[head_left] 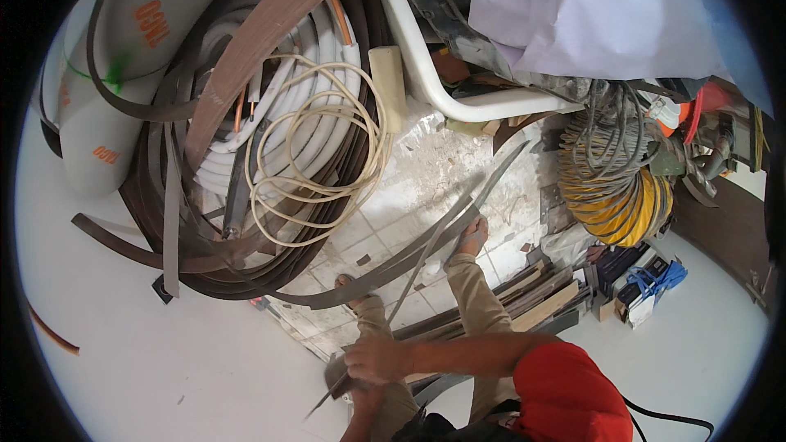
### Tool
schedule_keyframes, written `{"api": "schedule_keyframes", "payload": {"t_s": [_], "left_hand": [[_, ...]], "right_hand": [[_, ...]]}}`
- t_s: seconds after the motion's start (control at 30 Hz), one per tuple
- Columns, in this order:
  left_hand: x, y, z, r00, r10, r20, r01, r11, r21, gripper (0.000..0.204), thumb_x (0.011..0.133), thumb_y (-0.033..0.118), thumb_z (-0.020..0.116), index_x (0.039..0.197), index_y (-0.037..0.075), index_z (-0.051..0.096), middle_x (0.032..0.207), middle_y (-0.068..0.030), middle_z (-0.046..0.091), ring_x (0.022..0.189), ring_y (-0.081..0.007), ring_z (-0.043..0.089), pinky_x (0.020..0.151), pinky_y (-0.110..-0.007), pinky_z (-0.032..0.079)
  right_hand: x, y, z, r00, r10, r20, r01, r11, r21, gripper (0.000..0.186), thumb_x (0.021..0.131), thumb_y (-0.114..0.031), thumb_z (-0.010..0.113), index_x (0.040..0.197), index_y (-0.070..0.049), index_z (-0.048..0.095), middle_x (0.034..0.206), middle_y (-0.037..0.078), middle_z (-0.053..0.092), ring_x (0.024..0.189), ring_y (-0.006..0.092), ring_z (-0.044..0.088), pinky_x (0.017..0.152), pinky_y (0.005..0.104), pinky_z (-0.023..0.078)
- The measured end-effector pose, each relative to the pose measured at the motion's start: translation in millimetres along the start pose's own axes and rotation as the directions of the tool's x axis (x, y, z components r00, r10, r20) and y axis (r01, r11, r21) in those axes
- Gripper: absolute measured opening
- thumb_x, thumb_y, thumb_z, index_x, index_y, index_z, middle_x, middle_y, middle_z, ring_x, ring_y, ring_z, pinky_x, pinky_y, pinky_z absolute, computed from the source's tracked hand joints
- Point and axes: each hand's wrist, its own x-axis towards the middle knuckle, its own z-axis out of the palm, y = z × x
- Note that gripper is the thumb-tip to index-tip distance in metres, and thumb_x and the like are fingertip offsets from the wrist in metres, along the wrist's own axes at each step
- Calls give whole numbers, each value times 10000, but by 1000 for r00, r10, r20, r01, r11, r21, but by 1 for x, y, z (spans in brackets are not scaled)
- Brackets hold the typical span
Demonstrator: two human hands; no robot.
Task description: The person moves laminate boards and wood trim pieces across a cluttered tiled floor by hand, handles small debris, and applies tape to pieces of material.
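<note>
My right hand [378, 359] is closed on a long, narrow grey strip [415, 277] that runs from near the lower edge up across the tiled floor. My left hand [365, 399] is just below it, partly hidden, with its fingers curled beside a dark brown piece [336, 372]; what it grips is unclear. A wider grey-brown band [360, 286] curves above my legs, toward a big coil of dark edging strips. My feet stand on dusty tiles [438, 164].
Coiled white pipe [219, 172], cream cable [378, 151] and grey rolls [98, 139] lie upper left. A white rail [458, 105], pale sheet [581, 8] and yellow hose [622, 213] are upper right. Long boards [532, 303] and boxes with blue straps [655, 278] lie right.
</note>
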Motion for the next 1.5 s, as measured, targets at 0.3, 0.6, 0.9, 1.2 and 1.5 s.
{"api": "schedule_keyframes", "payload": {"t_s": [0.3, 0.6, 0.9, 1.2, 1.5], "left_hand": [[24, 14, -37, 995, -65, 78, 99, 439, -893, 655, 868, 398, 669, 1362, 48, 418, 1418, -186, 466, 1301, -292, 476, 1078, -441, 380], [25, 127, -28, 958, 286, -17, 5, -77, -997, 850, 906, 464, 612, 1548, 81, 208, 1522, -170, 355, 1377, -269, 405, 1128, -441, 344], [58, 166, -32, 910, 206, -361, -376, 40, -926, 585, 980, 525, 523, 1381, 107, 444, 1353, -90, 520, 1174, -243, 562, 1017, -469, 458], [81, 162, -74, 868, -10, -496, -483, 212, -850, 529, 967, 536, 555, 1332, 159, 491, 1203, 18, 589, 968, -146, 588, 973, -430, 415], [97, 67, -65, 671, -490, -557, -424, 363, -830, 637, 891, 540, 681, 1312, 116, 462, 1138, 21, 505, 907, -137, 497, 899, -380, 414]], "right_hand": [[34, -40, -13, 943, 172, -286, -84, 951, 297, 269, 743, -99, 709, 998, -69, 630, 969, 85, 596, 867, 286, 575, 785, 403, 468], [29, -29, -79, 899, 259, -353, -136, 932, 337, 263, 818, -143, 705, 1068, -63, 681, 986, 86, 631, 1015, 302, 569, 907, 444, 425], [39, -7, -142, 896, 167, -412, -153, 986, 67, 450, 886, -192, 686, 1316, -80, 614, 1361, 141, 523, 1359, 366, 388, 1076, 520, 333], [-206, 312, -235, -243, 512, -824, -805, 367, 466, 716, 931, -385, 656, 1420, 73, 403, 1370, 205, 539, 1254, 323, 506, 1092, 376, 378], [-262, 436, -351, -381, 210, -901, -657, 624, 423, 892, 729, -272, 884, 1400, 21, 374, 1273, 140, 599, 1138, 264, 575, 969, 377, 504]]}}
